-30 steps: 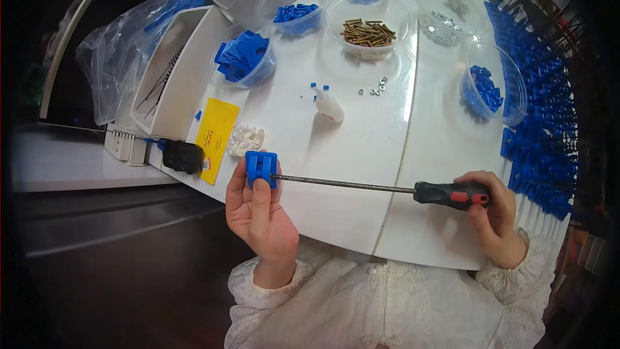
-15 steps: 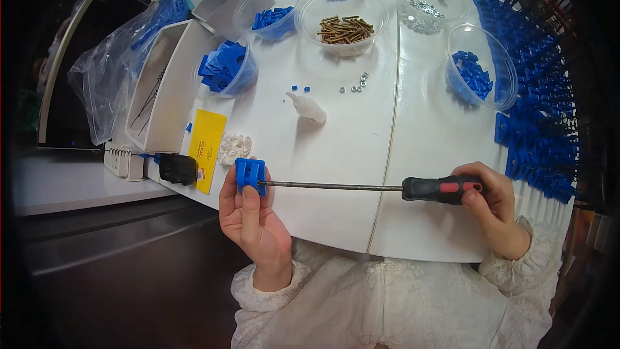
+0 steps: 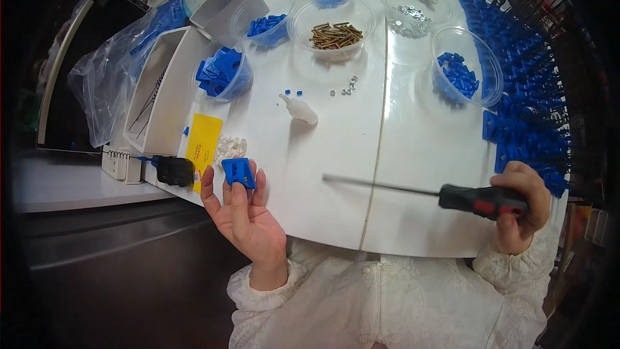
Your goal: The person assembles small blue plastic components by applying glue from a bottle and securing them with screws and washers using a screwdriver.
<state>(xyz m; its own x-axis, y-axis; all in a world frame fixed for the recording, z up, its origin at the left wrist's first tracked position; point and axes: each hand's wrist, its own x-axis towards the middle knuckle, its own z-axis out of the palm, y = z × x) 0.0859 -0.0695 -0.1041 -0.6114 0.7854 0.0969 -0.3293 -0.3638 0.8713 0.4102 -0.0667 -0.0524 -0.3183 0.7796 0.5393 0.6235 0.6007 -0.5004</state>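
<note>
Our left hand point(image 3: 242, 216) lies palm up at the desk point(image 3: 361, 155) edge, fingers loosely spread, with a small blue plastic block point(image 3: 239, 172) resting on the fingertips, while our right hand point(image 3: 520, 205) is clenched round the screwdriver point(image 3: 452, 195), whose tip points toward the block but stands well apart from it. We judge this one piece about finished, with much left: bowls of brass screws point(image 3: 334, 34) and blue parts point(image 3: 460, 76) sit full beyond.

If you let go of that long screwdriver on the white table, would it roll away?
Probably a little. The screwdriver, gripped in the right hand, has a thin round shaft, so it may roll. Its thick black-and-red handle likely weighs most, so that end would drop first. It looks stiff, not bendy. The white table looks smooth.
</note>
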